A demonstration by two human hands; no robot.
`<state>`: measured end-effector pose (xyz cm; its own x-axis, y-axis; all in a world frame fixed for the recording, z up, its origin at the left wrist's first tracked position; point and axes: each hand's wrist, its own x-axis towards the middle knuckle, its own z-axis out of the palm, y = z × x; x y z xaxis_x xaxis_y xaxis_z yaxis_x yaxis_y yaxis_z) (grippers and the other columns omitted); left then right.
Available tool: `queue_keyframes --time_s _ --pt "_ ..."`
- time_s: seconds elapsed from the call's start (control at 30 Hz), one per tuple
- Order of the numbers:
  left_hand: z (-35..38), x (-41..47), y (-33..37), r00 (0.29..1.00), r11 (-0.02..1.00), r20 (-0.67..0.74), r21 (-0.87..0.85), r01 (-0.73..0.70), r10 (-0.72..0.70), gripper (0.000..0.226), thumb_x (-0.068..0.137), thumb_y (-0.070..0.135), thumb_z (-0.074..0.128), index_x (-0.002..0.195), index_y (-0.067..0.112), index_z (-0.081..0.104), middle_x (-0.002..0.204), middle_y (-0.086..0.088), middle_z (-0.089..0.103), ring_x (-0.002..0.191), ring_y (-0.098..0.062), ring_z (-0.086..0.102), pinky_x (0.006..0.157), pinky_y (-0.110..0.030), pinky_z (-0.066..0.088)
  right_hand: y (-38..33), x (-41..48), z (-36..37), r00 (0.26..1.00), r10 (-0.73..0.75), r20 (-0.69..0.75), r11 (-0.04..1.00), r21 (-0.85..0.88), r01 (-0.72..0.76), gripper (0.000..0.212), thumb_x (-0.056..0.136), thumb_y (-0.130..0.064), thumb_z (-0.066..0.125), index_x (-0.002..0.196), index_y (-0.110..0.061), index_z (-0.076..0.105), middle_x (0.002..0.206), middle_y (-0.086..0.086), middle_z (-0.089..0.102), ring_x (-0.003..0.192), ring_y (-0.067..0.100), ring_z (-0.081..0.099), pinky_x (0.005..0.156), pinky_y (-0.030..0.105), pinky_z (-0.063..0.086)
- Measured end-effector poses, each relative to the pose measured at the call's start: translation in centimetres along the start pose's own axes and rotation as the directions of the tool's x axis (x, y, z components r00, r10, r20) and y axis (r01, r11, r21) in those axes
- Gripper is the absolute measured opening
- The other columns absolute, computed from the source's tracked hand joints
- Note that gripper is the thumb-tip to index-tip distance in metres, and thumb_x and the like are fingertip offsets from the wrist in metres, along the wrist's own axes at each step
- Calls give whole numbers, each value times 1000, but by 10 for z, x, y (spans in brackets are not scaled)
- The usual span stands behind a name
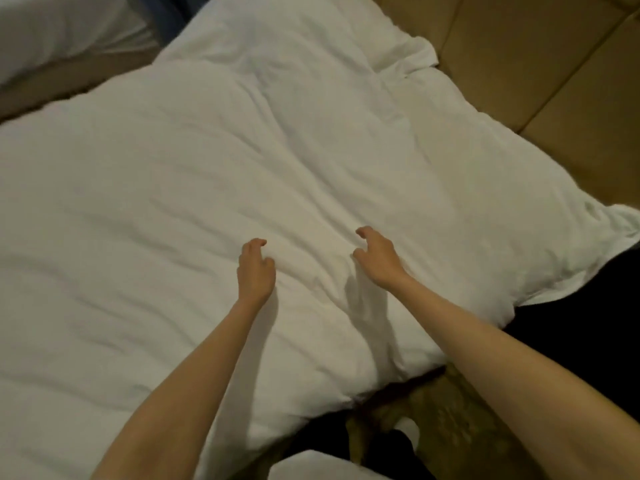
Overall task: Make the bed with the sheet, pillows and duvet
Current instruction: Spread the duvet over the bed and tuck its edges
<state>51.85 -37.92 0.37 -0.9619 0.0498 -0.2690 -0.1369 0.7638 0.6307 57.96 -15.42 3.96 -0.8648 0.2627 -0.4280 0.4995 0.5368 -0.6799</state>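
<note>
**Head cam tip: smoothing the duvet near the headboard end**

Head view looks down at a white duvet [214,188] spread over most of the bed, with a pillow [485,188] lying at the right against the tan padded headboard [554,74]. A second pillow [284,32] sits further up along that same headboard. The sheet isn't visible anywhere, presumably under the duvet.

Both arms reach out over the cover. The left hand [255,271] and the right hand [379,259] are loose and half-curled, fingers apart, gripping nothing. They look just above the fabric or barely brushing it; the frame is soft, so I can't say for sure whether they touch.

My guess is the step is smoothing out, or pinching up, the rumpled ridge running between the two hands. How I'd do it well:

- Flatten the palms first; curled fingers just drag new creases.
- Sweep outward from that middle ridge, one hand toward the pillow side and the other toward the open bed.
- If the filling is bunched, pinch and lift the cover a little, give it a shake, then lay it down.
- Check the near edge, where the duvet hangs unevenly over the patterned carpet [460,427].
</note>
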Motion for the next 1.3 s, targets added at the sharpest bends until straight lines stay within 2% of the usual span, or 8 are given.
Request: queue_keyframes --time_s 0.27,0.4,0.47,0.57,0.87,1.0,1.13,1.3 --pt "-36 106 3 961 988 -274 -153 -4 -38 49 92 3 43 140 10 37 151 -5 28 139 -21 29 115 -42 25 -90 121 87 967 -254 -22 957 -149 248 58 100 -22 39 152 -16 16 161 3 5 148 20 3 119 34 7" --pt "-3 127 -23 971 994 -237 94 62 -38 55 94 12 48 146 13 31 159 -4 12 145 -23 15 115 -42 14 1 142 100 904 -267 334 612 -666 426 67 92 -42 52 149 -18 27 159 4 17 146 22 17 118 42 2" --pt "21 129 -45 991 962 -111 254 102 -75 58 98 25 44 150 17 21 161 -4 0 147 -23 2 116 -47 7 63 150 66 929 -237 284 463 -808 365 71 81 -42 64 141 -12 43 148 7 42 134 20 43 116 35 8" --pt "58 126 -77 986 901 83 422 97 -145 62 100 47 25 153 24 2 159 0 -16 146 -24 -14 115 -56 -2 100 160 12 945 -216 245 352 -883 309 64 88 -39 33 143 -7 37 148 8 41 135 20 39 117 32 7" --pt "125 39 -93 871 719 443 533 -446 212 72 91 59 29 147 14 34 157 -6 23 144 -24 21 112 -54 17 55 154 40 913 -364 183 458 -818 347 51 73 -11 50 120 6 59 127 21 59 113 35 61 92 43 50" --pt "115 15 -106 799 610 511 535 -584 317 66 88 53 35 143 17 38 154 -2 31 143 -22 18 113 -46 8 21 149 56 915 -358 187 640 -664 386 66 83 -5 56 144 -1 33 156 18 22 142 32 27 112 43 31" --pt "89 -11 -120 873 661 409 582 -475 266 61 88 45 36 143 19 40 154 -1 31 141 -19 24 113 -44 8 35 114 78 930 -66 361 662 -682 311 67 98 -25 40 153 -16 2 160 6 -13 148 25 -5 119 44 8" --pt "58 -58 -159 995 811 72 584 12 -66 59 91 44 33 143 19 41 152 -5 35 138 -21 37 108 -46 24 65 43 95 804 303 511 623 -745 239 65 97 -28 35 152 -8 7 159 13 -9 148 26 1 119 42 13"
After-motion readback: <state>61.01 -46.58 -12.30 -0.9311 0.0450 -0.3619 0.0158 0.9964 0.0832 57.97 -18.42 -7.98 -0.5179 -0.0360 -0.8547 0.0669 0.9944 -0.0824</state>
